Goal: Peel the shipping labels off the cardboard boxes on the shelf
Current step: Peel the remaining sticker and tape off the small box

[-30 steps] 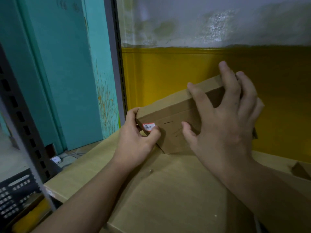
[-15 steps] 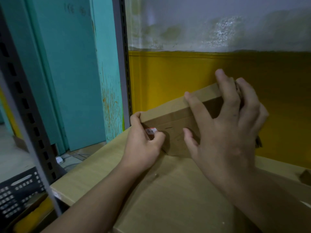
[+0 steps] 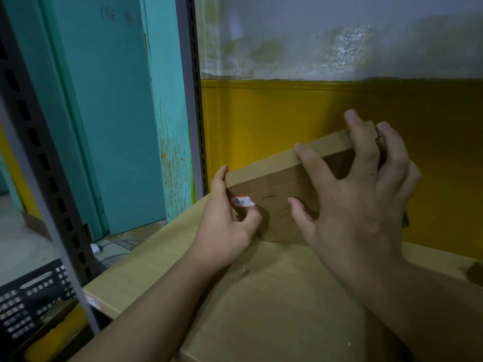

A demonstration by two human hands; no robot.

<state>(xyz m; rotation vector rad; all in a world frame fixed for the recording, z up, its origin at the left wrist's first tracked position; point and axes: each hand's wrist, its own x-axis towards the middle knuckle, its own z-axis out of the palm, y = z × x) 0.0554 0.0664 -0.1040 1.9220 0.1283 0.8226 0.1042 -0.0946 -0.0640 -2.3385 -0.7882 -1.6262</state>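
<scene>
Brown cardboard hides much here: your right hand (image 3: 366,205) covers the right half of the small box (image 3: 274,178), and the print on the label (image 3: 243,201) is too blurred to read. The box is closed and sits on a larger flat carton (image 3: 261,304). A black slotted crate (image 3: 31,296) is cut off at lower left. The label is small, white with a red top edge, at the box's front left corner. Your right hand grips the box, fingers clawed over its top. Your left hand (image 3: 224,226) curls round that corner, thumb just under the label; I cannot tell whether it pinches it.
</scene>
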